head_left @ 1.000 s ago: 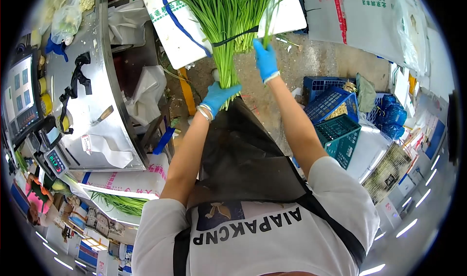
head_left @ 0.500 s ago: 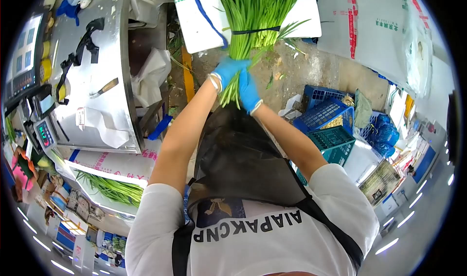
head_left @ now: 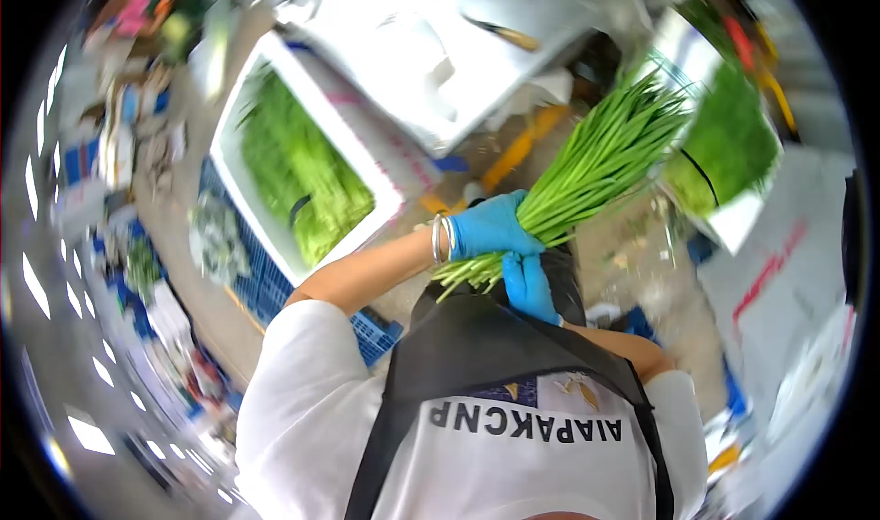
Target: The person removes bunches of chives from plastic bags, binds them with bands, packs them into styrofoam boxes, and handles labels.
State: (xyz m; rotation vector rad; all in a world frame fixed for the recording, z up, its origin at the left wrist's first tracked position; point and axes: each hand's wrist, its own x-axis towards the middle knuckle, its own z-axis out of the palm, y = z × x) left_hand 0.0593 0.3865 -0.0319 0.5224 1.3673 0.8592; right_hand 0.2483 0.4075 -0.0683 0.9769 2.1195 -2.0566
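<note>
My left hand (head_left: 495, 225), in a blue glove, is wrapped round a loose bunch of long green stalks (head_left: 596, 158) near its lower end. Just below it, my right hand (head_left: 532, 289), also gloved in blue, has its fingers together against the pale stalk ends. The leafy tips point up and right. Another green bunch (head_left: 729, 144) with a black band lies on a white foam board (head_left: 747, 226) at the right. On the left, a white foam box (head_left: 307, 57) holds green bunches, one with a dark band.
A metal table (head_left: 513, 84) with a knife (head_left: 504, 34) on it stands ahead. Blue crates (head_left: 376, 337) are on the floor beside the foam box. A grey sheet-covered surface (head_left: 779, 272) is at the right. Distant parts are blurred.
The view has swung left, bringing the foam box in fully. Both hands have carried the held stalks away from the banded bunch, which stays on the white board.
</note>
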